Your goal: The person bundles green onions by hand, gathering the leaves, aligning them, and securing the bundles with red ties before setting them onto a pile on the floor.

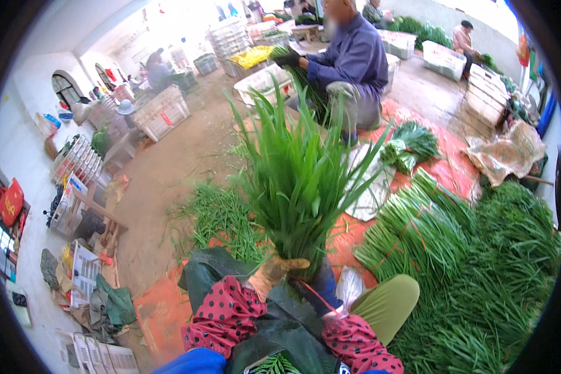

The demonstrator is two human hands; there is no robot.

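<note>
A bunch of long green chives (304,187) stands upright in front of me, leaf tips pointing away. My left hand (269,276), in a tan glove, grips its lower end from the left. My right hand (317,286), in a dark blue glove, holds the same end from the right; its fingers are mostly hidden. A thin red tie (314,293) runs from the base of the bunch across the right glove to the wrist. Below both hands is a dark green apron (290,322) over my lap.
Tied chive bundles (416,224) and a large heap of loose chives (491,280) lie to the right. Leaf scraps (226,219) cover the floor ahead. A co-worker (355,61) sits beyond, holding greens. A white crate (161,112) and a wooden stool (105,224) stand left.
</note>
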